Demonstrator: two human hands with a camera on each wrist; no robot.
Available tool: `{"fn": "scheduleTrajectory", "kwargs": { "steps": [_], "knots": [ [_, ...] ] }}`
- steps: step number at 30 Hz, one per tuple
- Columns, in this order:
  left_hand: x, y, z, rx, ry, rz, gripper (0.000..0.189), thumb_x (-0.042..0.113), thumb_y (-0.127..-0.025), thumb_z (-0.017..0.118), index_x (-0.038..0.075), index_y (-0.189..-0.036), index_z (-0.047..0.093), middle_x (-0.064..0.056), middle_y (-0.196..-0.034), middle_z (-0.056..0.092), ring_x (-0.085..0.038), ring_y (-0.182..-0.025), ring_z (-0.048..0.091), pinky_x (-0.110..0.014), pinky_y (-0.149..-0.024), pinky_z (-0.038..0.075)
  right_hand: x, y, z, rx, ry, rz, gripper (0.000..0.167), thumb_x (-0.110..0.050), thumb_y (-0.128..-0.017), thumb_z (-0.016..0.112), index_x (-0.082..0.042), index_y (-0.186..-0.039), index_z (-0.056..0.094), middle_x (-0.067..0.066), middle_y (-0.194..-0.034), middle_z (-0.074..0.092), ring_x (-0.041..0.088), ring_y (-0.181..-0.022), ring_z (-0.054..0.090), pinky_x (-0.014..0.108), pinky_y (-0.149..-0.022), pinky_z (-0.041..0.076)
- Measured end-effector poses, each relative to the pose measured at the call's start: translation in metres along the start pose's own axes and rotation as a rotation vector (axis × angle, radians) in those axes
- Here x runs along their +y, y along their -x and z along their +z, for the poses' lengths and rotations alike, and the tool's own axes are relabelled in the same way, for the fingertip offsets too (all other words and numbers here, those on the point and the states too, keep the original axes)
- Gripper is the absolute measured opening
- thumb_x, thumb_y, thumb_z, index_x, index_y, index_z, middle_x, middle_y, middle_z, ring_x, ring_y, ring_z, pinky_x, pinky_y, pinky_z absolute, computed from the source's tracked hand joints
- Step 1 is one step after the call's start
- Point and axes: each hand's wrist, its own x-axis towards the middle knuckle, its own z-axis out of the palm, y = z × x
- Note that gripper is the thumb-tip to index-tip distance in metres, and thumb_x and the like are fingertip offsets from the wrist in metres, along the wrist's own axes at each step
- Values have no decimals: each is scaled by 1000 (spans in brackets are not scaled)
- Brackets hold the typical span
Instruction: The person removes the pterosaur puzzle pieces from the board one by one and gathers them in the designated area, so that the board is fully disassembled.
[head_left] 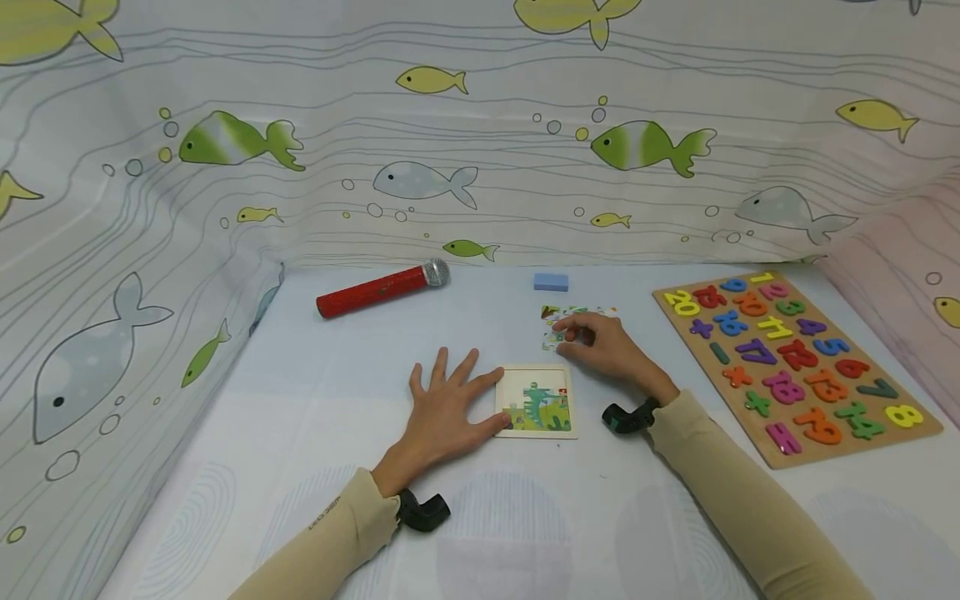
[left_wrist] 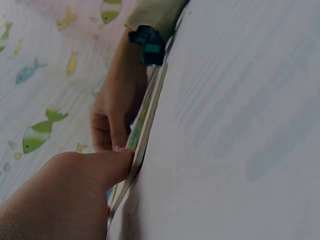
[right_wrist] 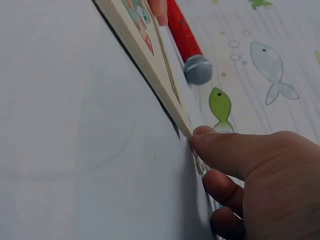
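My left hand (head_left: 442,417) lies spread on the table, its thumb and index fingertip touching the left side of a small square wooden puzzle tray (head_left: 517,380). A green dinosaur picture (head_left: 536,408) fills part of that tray, while its upper left shows bare. In the left wrist view the thumb (left_wrist: 117,162) presses along the tray's edge. Beyond the tray, my right hand (head_left: 607,346) hovers low, fingers loosely bent, over colourful flat printed pieces (head_left: 550,313) that it partly covers. A gap shows between thumb and index fingertip in the right wrist view.
A red microphone (head_left: 375,290) with a silver head lies at the back left. Near the back middle sits a blue block (head_left: 551,282). On the right is a wooden number board (head_left: 720,375) with coloured numerals. Fish-printed cloth (head_left: 337,225) walls the table's back and sides.
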Motion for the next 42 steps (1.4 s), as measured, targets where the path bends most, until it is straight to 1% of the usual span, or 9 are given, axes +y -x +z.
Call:
{"fn": "scheduleTrajectory", "kwargs": {
  "steps": [7, 14, 16, 22, 24, 30, 33, 40, 42],
  "knots": [
    [0, 0, 0, -4, 2, 1, 70, 69, -87, 59, 36, -149, 53, -7, -166, 36, -51, -155, 15, -80, -112, 5, 0, 0, 0, 12, 80, -46, 32, -21, -86, 82, -8, -115, 75, 8, -101, 67, 19, -82, 50, 33, -75, 40],
    [-1, 0, 0, -11, -6, -2, 70, 69, -88, 59, 37, -149, 52, -7, -166, 35, -50, -155, 14, -79, -113, 5, -1, 0, 4, 83, 106, -111, 28, -18, -85, 82, -5, -110, 76, 9, -95, 67, 18, -79, 50, 31, -72, 38],
    [-1, 0, 0, -9, -11, 0, 69, 69, -88, 58, 37, -149, 52, -7, -166, 35, -50, -155, 14, -79, -112, 5, -3, 0, 6, 93, 120, -98, 28, -19, -86, 81, -6, -110, 77, 9, -94, 67, 19, -80, 52, 32, -73, 36],
    [-1, 0, 0, -8, -9, 1, 70, 69, -88, 58, 37, -149, 52, -7, -166, 35, -50, -155, 14, -79, -112, 5, -8, -1, 8, 87, 151, -11, 27, -22, -88, 81, -11, -112, 77, 10, -95, 67, 24, -84, 54, 37, -78, 29],
    [-1, 0, 0, -13, -6, -3, 70, 69, -88, 58, 37, -150, 51, -7, -166, 35, -50, -156, 14, -79, -113, 4, -9, -1, 8, 90, 154, -1, 26, -22, -88, 80, -12, -112, 78, 9, -95, 68, 24, -84, 54, 38, -79, 28],
    [0, -2, 0, -21, -14, -5, 71, 70, -88, 58, 37, -150, 51, -7, -166, 34, -50, -156, 14, -79, -113, 4, -8, -2, 8, 106, 142, -3, 25, -21, -88, 80, -12, -111, 78, 10, -95, 68, 24, -84, 56, 38, -80, 29],
    [0, -2, 0, -24, -18, -2, 71, 70, -88, 57, 37, -150, 51, -7, -167, 34, -50, -156, 14, -79, -113, 4, -7, -2, 7, 101, 121, 5, 26, -22, -89, 79, -12, -113, 77, 10, -96, 68, 23, -83, 54, 38, -80, 29],
    [-1, -1, -1, -27, -14, -4, 70, 69, -88, 58, 37, -150, 50, -7, -167, 33, -50, -156, 13, -79, -113, 4, -5, -1, 1, 90, -1, 62, 30, -22, -93, 76, -12, -122, 75, 10, -99, 68, 20, -77, 49, 34, -72, 39],
    [0, -1, -2, -31, -8, -6, 71, 69, -88, 58, 37, -150, 50, -7, -167, 33, -50, -156, 13, -79, -113, 3, -5, -1, -1, 94, 5, 68, 30, -23, -94, 75, -12, -122, 74, 9, -98, 68, 19, -75, 50, 35, -75, 37]
  ]
}}
